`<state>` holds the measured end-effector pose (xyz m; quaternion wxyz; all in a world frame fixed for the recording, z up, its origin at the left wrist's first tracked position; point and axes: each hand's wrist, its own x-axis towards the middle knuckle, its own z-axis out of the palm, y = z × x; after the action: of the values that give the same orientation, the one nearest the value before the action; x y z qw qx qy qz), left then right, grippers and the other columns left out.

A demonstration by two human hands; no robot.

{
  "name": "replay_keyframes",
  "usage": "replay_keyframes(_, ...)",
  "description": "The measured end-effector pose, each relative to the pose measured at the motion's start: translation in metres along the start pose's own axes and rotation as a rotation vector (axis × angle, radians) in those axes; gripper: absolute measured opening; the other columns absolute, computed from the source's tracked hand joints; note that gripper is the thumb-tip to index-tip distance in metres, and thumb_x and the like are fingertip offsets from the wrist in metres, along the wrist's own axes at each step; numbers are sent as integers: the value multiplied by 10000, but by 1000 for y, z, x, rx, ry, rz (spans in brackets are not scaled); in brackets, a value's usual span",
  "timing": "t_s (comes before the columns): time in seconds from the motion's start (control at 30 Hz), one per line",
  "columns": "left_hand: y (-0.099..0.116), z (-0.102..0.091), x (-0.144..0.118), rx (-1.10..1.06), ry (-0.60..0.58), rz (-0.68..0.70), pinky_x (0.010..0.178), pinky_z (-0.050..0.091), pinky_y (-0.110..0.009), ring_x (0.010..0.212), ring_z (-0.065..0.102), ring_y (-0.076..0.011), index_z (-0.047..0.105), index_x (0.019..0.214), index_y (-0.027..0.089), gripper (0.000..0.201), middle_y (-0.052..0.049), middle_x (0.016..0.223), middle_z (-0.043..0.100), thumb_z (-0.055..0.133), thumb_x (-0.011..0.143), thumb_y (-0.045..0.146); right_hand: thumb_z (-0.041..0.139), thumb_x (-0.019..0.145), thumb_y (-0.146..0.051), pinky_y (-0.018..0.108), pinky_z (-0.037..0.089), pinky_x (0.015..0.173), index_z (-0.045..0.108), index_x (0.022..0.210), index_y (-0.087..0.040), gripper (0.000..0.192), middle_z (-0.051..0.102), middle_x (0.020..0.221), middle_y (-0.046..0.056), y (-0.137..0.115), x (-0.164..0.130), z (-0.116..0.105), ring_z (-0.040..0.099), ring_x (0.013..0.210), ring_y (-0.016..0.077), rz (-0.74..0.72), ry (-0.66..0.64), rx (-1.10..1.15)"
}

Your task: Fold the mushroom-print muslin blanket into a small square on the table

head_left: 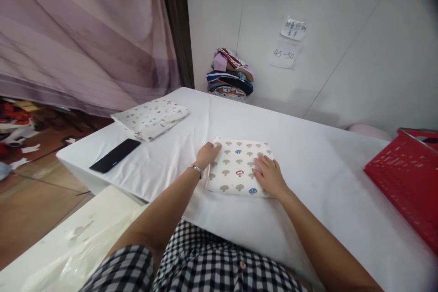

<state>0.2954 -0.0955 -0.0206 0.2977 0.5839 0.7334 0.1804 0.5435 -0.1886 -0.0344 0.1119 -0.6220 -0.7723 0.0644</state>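
Note:
A white cloth (232, 180) printed with mushrooms in grey, blue and red lies folded into a flat rectangle on the white-covered table (301, 155). At its upper left edge, my left hand (207, 155), with a bracelet at the wrist, is closed on the cloth; part of the fingers is hidden. My right hand (270, 174) lies flat on the right part of the cloth, fingers stretched out and pointing up and left. To the left, another folded white cloth (150, 118) with small scattered prints rests near the far corner.
A black flat slab (115, 155) lies near the table's left edge. Several folded fabrics (230, 75) are stacked against the wall at the back. A red basket (407, 173) stands at the right. Left of me is a pale surface (44, 264) with clear plastic on it.

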Motion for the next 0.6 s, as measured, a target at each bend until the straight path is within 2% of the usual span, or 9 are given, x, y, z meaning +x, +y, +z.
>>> replay_keyframes(0.07,11,-1,5,-6,7,-11,770,442,-345,1002,604,-284,549,1065,164,467,-139,1086,651,443,802,536,325,922,-422,480,132,1101,430,1346,-218,482,317,1475,89,-10,10,1,211,1379,251,-27,-6,7)
replay_keyframes(0.17,16,6,8,47,57,-18,823,430,-376,1076,571,-310,537,1092,139,443,-183,1144,619,415,842,484,301,928,-452,463,116,1110,391,1381,-227,515,262,1502,82,-25,22,8,159,1397,243,-47,-70,11)
replay_keyframes(0.3,3,18,7,92,126,-31,810,436,-385,1040,592,-310,544,1060,146,413,-193,1079,638,336,888,458,271,938,-439,442,101,1119,393,1385,-246,502,250,1509,55,-30,24,18,155,1399,221,-79,-109,3)
replay_keyframes(0.43,-3,17,8,98,109,-28,804,443,-407,1012,597,-320,529,1082,141,414,-194,1067,636,326,892,448,266,940,-442,431,93,1123,387,1389,-255,501,245,1511,39,-28,20,17,143,1402,203,-89,-110,18)
replay_keyframes(0.53,6,12,8,168,164,64,866,430,-428,1090,551,-313,498,1165,136,397,-193,1166,591,388,876,385,275,933,-465,448,97,1117,382,1391,-244,519,238,1513,61,-30,24,11,134,1404,219,-57,-171,58)
replay_keyframes(0.6,13,12,6,236,266,215,971,373,-438,1225,445,-300,452,1253,142,446,-178,1314,495,426,864,360,290,926,-478,459,110,1112,366,1399,-229,540,229,1514,80,-32,33,7,136,1403,236,-51,-189,80)
